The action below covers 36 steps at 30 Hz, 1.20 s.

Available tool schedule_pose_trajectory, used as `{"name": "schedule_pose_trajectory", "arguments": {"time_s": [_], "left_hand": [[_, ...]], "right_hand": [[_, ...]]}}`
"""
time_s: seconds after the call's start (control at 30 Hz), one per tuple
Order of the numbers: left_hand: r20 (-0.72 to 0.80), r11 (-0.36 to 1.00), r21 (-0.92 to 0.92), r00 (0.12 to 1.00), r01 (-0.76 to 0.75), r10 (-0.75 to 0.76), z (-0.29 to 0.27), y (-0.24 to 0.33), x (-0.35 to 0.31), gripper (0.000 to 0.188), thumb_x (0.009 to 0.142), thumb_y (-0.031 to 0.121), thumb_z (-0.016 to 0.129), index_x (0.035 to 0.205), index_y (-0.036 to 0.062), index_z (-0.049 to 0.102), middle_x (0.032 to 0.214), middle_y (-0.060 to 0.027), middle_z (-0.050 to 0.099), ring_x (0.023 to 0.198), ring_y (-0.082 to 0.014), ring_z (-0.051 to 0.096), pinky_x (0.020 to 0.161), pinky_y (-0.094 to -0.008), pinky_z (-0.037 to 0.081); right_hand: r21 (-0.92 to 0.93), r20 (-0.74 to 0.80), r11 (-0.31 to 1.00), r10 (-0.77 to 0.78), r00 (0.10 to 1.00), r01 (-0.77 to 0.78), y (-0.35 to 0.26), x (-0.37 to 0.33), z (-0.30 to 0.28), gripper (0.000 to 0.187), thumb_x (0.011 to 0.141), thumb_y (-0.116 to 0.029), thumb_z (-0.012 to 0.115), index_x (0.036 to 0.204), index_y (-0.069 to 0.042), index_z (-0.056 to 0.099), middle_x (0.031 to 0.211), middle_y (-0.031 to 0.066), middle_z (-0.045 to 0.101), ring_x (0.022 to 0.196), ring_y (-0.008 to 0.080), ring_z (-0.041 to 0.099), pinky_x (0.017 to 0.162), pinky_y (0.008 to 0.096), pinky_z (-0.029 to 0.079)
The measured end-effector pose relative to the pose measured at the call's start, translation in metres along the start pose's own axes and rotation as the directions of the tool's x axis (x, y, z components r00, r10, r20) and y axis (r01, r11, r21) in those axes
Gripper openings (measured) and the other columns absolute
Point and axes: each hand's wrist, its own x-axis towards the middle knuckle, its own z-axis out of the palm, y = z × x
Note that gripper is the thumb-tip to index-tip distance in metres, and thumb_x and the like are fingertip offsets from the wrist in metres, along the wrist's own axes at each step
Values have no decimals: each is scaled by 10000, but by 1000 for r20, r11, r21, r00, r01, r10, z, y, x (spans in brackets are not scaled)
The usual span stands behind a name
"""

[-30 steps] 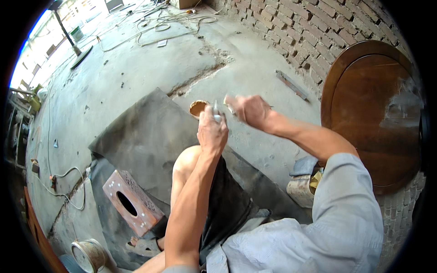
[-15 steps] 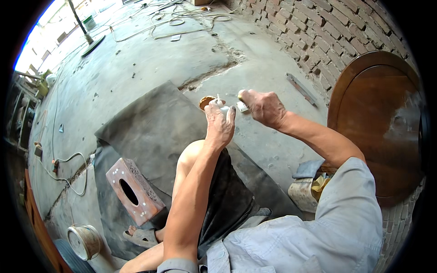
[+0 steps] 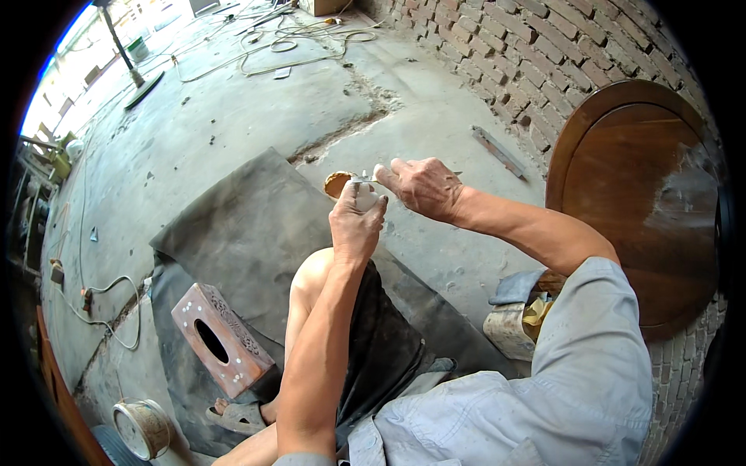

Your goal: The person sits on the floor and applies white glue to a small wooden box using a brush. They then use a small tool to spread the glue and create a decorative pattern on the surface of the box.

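Note:
My left hand is raised in front of my bare knee and closed around a small white object. My right hand meets it from the right, its fingertips pinched on a thin grey piece at the top of the white object. What that piece is cannot be made out. Just behind the hands a small tan bowl sits on the concrete floor at the edge of a dark mat.
A carved reddish wooden box with an oval slot lies on the mat at lower left, a tin can below it. A round wooden tabletop leans on the brick wall. Cables and a metal bar lie on the floor.
My right hand has drawn in to touch the top of the white object in my left hand. The view has shifted slightly; both hands stay in front of my knee.

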Motion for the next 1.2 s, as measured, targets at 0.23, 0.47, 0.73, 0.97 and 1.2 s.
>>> {"name": "schedule_pose_trajectory", "arguments": {"time_s": [0.23,0.47,0.73,0.97,1.2], "left_hand": [[-90,957,149,960,-249,264,-3,-9,3,274,861,131,734,1079,20,612,876,-178,699,783,-312,701,723,-388,543],[-114,891,322,921,-320,372,-3,-7,-5,261,892,59,701,1132,24,605,996,-178,683,909,-322,700,840,-374,531],[-97,871,383,924,-309,371,-1,-10,5,233,933,106,653,1149,31,603,1092,-192,644,1020,-339,639,883,-412,505],[-94,889,375,944,-262,317,0,-14,7,239,943,146,625,1150,37,574,1055,-192,618,984,-383,631,841,-462,508],[-127,839,491,933,-235,336,-4,-12,1,256,938,144,615,1181,93,556,1094,-148,608,996,-413,634,785,-513,516]], "right_hand": [[-84,77,996,48,996,-42,-5,8,0,100,964,-121,529,1046,-66,512,728,99,610,591,271,697,487,367,574],[76,49,937,337,940,-340,64,-12,29,143,1010,-124,430,960,-37,532,709,212,675,605,370,694,524,483,554],[163,-119,983,104,987,-84,8,5,13,118,1048,-165,452,1016,-78,525,669,135,578,497,283,637,403,384,497],[120,-44,991,68,997,-62,-10,4,13,120,970,-110,513,1084,-71,510,784,125,616,588,298,677,473,386,558],[-6,15,998,67,998,-67,-12,13,19,97,968,-104,498,1055,-68,522,730,124,618,563,301,681,474,391,555]]}}
